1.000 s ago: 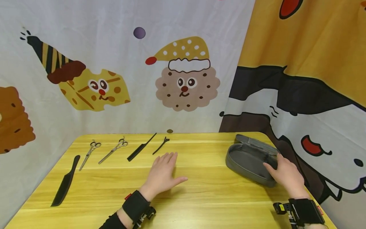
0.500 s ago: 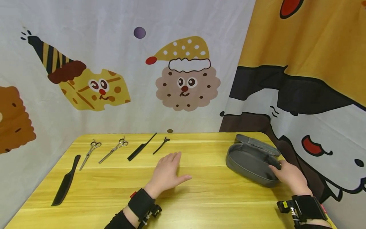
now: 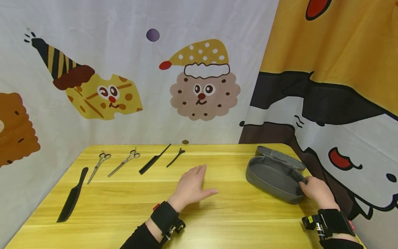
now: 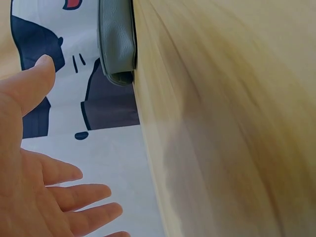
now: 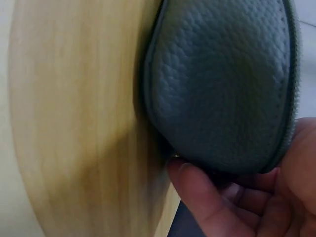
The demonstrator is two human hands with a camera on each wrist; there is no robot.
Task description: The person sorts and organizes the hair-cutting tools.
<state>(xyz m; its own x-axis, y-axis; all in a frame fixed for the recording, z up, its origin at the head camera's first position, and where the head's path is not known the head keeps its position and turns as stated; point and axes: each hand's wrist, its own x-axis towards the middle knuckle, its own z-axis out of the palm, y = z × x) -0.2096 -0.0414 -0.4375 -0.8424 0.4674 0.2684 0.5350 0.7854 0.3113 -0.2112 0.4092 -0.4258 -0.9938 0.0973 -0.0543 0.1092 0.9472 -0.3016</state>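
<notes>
On the right of the table in the head view stands a grey leather-like zip case (image 3: 269,187), its lid (image 3: 281,157) folded back and its inside showing. My right hand (image 3: 319,192) grips the near right end of the case, thumb over the rim. In the right wrist view its fingers (image 5: 205,195) curl against the case's end. My left hand (image 3: 190,186) hovers above the middle of the table with fingers straight, thumb spread, holding nothing. Left of it lie a hair clip (image 3: 176,158), a tail comb (image 3: 152,163), two pairs of scissors (image 3: 124,162) and a wide handled comb (image 3: 72,197).
The yellow wooden table (image 3: 217,221) ends at a printed cloth (image 3: 124,131) hanging behind it and along the right side. The combs, scissors and clip lie apart from each other along the left and back.
My left hand has moved to the right across the table. The right hand has moved down from the case's lid side and taken hold of its right end.
</notes>
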